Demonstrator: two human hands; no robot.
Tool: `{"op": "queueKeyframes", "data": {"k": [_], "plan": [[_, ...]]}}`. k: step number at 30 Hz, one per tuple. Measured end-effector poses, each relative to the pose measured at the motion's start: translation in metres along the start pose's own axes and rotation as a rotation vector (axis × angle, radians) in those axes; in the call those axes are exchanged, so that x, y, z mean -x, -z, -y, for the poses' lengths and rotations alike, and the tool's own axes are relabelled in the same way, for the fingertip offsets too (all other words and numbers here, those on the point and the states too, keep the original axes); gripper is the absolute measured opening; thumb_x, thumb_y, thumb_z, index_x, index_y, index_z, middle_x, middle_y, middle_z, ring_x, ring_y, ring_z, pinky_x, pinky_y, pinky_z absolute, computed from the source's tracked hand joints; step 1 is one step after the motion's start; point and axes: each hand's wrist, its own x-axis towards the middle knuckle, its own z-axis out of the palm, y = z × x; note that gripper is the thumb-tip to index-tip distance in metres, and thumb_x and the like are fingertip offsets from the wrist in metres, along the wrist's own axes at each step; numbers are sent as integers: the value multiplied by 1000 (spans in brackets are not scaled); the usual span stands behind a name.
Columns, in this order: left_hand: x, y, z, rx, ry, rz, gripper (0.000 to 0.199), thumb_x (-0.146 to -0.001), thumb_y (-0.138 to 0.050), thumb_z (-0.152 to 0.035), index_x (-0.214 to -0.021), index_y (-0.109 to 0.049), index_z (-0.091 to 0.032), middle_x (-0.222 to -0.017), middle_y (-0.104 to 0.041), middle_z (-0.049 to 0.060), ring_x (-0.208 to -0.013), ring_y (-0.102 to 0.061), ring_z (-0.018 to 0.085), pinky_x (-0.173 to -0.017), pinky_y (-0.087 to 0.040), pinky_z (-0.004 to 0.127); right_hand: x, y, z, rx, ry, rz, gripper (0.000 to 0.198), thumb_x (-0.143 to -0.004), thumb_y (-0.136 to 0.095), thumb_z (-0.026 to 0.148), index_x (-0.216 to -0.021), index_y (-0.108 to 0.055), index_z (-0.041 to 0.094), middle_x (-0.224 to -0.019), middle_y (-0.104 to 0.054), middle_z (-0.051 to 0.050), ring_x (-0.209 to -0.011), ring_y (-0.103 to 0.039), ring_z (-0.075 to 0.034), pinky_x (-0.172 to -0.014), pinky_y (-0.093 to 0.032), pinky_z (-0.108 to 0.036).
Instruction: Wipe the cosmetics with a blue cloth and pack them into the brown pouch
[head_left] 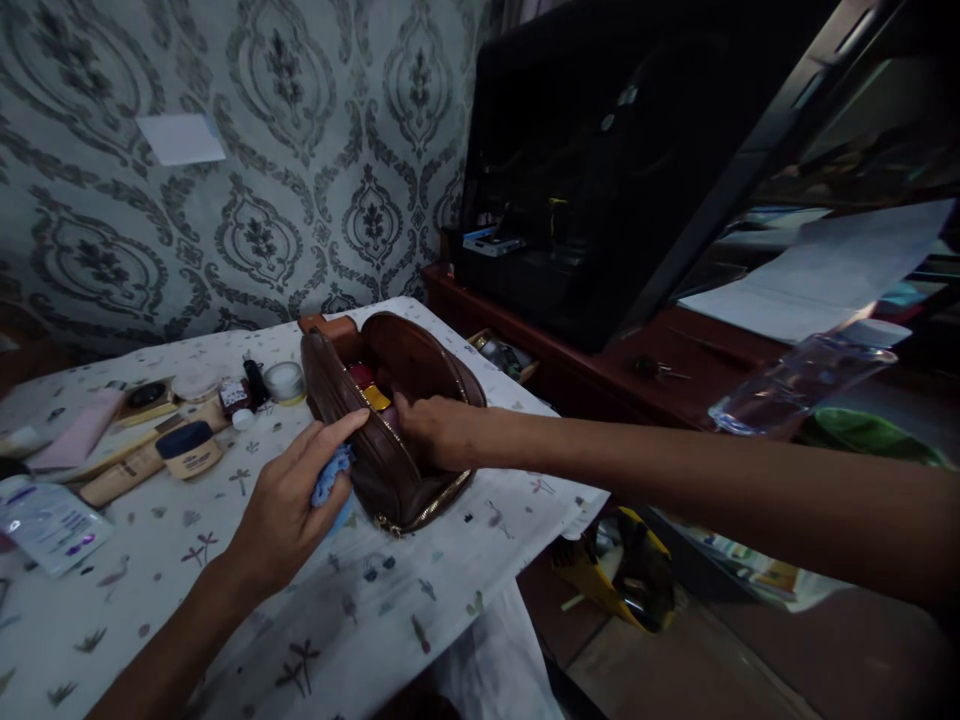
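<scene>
the brown leather zip pouch stands on its side near the right edge of the table, which is covered with a white cloth printed with small birds and twigs. its zip is undone and the mouth gapes upward. inside, a red item and a yellow item already show, so some things seem packed

the left hand rests against the near wall of the pouch, its fingers pressed to the leather while it bunches a small blue cloth in the palm; it is closed around that cloth, not spread. the right hand reaches across from the right and has its fingers at the open mouth of the pouch, curled at the rim; whether it pinches anything inside cannot be told, since the fingertips are hidden

a good share of the toiletries lies outside the pouch, well apart to the left: a round jar with a dark blue lid, a small white tub, a dark small bottle, a pink flat tube and a clear plastic sachet. judged from this, the work with the pouch looks about midway, with several items not in it
</scene>
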Motion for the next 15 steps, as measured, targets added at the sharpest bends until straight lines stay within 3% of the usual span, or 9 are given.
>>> {"op": "queueKeyframes", "data": {"k": [3, 5, 9, 15], "plan": [[0, 0, 1, -22, -8, 0, 44, -98, -42, -17, -142, -46, -24, -115, -63, 8, -96, -63, 17, -74, -50, 25, 18, 10, -11, 6, 128, -171, 22, -95, -55, 20, -109, -67, 10, -103, -74, -17, -97, -72, -25, -75, -49, -27], [-1, 0, 1, -32, -13, 1, 44, -98, -42, -17, -141, -47, -24, -112, -63, 8, -93, -64, 17, -69, -49, 23, 34, 17, -20, -52, 168, -261, 23, -98, -52, 26, -99, -70, 12, -92, -75, -13, -91, -71, -21, -75, -47, -25], [-3, 1, 0, -42, -39, 1, 42, -98, -43, -17, -140, -46, -23, -101, -62, 6, -80, -62, 15, -61, -46, 22, 65, 11, -36, -213, 251, -336, 28, -101, -47, 29, -107, -71, 16, -96, -74, -9, -92, -69, -19, -82, -49, -28], [-4, 1, -1, -20, -40, 14, 43, -99, -41, -16, -142, -43, -22, -96, -59, 5, -74, -59, 13, -60, -45, 22, 89, -20, -45, -376, 389, -224, 31, -101, -46, 28, -123, -67, 22, -120, -69, -9, -112, -65, -18, -97, -50, -31]]}}
